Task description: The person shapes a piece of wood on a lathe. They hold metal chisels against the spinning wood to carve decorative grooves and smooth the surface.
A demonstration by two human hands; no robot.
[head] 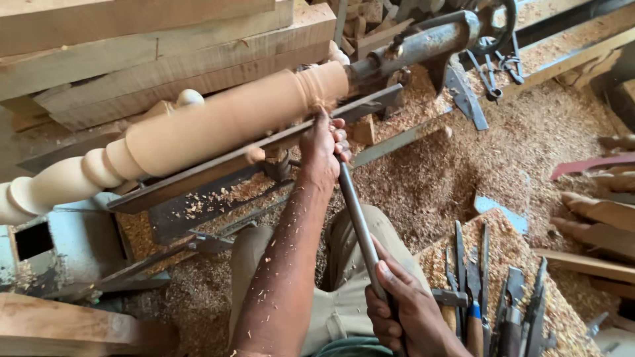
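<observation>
A pale turned wooden spindle (198, 129) is mounted in a lathe and runs from lower left to upper right. Below it lies a long dark metal tool rest (218, 168). My left hand (322, 147) presses the front end of a long steel chisel (360, 228) onto the rest, with the tip against the spindle near its right end. My right hand (410, 311) grips the chisel's rear end close to my lap. Wood shavings stick to my left forearm.
The lathe tailstock (423, 43) holds the spindle's right end. Planks (165, 53) are stacked behind. Several chisels and tools (489, 297) lie at the lower right in sawdust (463, 158). Carved wooden pieces (598, 218) rest at the right edge.
</observation>
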